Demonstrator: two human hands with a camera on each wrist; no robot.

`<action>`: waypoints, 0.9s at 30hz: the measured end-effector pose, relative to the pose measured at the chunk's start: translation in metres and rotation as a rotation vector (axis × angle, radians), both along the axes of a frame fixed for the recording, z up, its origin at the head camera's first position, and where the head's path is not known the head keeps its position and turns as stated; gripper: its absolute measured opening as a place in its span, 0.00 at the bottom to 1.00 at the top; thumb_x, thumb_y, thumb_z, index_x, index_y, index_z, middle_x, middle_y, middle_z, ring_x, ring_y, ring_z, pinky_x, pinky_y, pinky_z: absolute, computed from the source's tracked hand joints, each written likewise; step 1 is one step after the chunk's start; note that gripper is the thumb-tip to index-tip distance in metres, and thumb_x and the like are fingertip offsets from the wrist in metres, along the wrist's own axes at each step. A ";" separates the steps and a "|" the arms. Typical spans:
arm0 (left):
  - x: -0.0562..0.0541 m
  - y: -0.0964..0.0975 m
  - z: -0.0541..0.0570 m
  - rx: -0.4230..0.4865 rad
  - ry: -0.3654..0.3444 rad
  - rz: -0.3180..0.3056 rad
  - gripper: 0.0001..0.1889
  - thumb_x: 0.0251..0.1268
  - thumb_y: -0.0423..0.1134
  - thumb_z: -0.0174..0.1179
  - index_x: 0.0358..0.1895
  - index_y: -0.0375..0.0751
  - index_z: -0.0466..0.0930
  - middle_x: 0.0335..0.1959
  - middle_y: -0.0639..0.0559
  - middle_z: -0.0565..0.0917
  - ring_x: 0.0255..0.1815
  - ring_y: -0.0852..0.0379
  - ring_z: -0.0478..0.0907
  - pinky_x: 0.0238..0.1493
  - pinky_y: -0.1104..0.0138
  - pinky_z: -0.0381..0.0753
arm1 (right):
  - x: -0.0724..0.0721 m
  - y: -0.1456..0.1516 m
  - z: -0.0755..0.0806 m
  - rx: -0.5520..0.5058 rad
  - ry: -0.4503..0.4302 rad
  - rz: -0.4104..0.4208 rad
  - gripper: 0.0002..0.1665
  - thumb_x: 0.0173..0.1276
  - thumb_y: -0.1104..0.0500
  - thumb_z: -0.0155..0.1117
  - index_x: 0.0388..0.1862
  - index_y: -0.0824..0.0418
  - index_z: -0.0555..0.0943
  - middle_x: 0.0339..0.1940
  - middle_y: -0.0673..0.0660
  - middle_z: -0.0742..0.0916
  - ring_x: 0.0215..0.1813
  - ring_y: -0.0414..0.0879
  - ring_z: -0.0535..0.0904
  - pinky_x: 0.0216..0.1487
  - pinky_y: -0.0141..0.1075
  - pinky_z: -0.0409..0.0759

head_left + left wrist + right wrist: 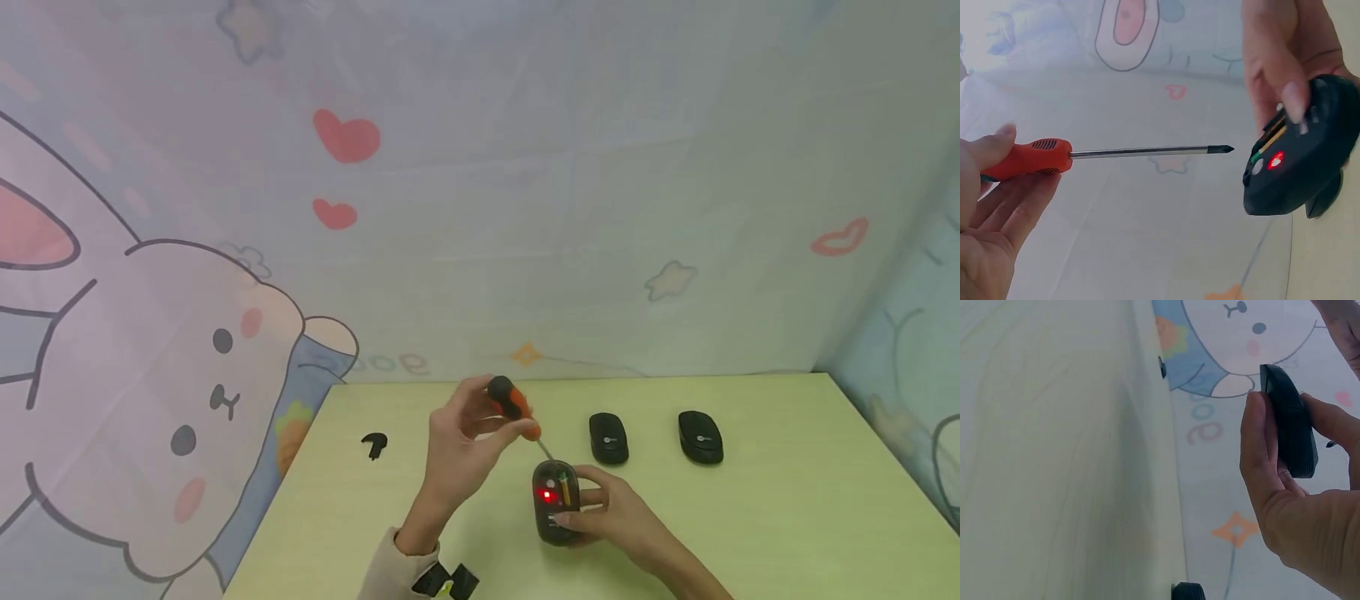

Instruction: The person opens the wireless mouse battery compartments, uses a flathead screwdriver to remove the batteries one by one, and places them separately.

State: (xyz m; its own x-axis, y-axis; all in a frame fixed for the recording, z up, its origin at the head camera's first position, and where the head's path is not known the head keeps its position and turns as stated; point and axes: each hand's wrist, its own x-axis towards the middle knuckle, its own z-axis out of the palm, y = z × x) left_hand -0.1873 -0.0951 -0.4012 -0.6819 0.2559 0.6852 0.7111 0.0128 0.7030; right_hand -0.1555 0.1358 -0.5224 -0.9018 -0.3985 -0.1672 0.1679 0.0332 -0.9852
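My left hand [463,450] holds a Phillips screwdriver [510,398] by its orange and black handle. The metal shaft [1141,152] points toward a black computer mouse [543,518]. In the left wrist view, a small gap separates the dark tip from the mouse. My right hand [622,515] grips that mouse by its sides, thumb on the underside, which faces up in the head view. A red light [1276,160] glows there beside an exposed battery slot [1270,142]. The right wrist view has the mouse [1294,428] edge-on between thumb and fingers.
Two more black mice, one nearer [608,438] and one farther right [701,437], lie on the pale yellow table [787,500]. At the left lies a small black plastic piece [375,444] with a tab. A printed cloth [562,208] hangs behind the table.
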 end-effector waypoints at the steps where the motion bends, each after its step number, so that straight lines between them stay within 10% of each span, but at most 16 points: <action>1: 0.001 0.001 -0.001 -0.002 0.037 -0.007 0.26 0.57 0.27 0.77 0.58 0.38 0.78 0.37 0.41 0.91 0.37 0.57 0.91 0.38 0.60 0.94 | 0.000 0.000 0.000 -0.015 -0.004 0.001 0.42 0.67 0.59 0.77 0.75 0.67 0.70 0.55 0.67 0.89 0.49 0.55 0.92 0.48 0.50 0.93; 27: 0.021 0.008 -0.012 -0.058 0.271 -0.036 0.30 0.52 0.19 0.76 0.61 0.30 0.79 0.42 0.35 0.92 0.38 0.50 0.94 0.46 0.66 0.92 | 0.000 0.002 0.003 -0.058 -0.048 -0.044 0.46 0.64 0.61 0.79 0.79 0.63 0.69 0.53 0.66 0.90 0.50 0.55 0.92 0.52 0.51 0.92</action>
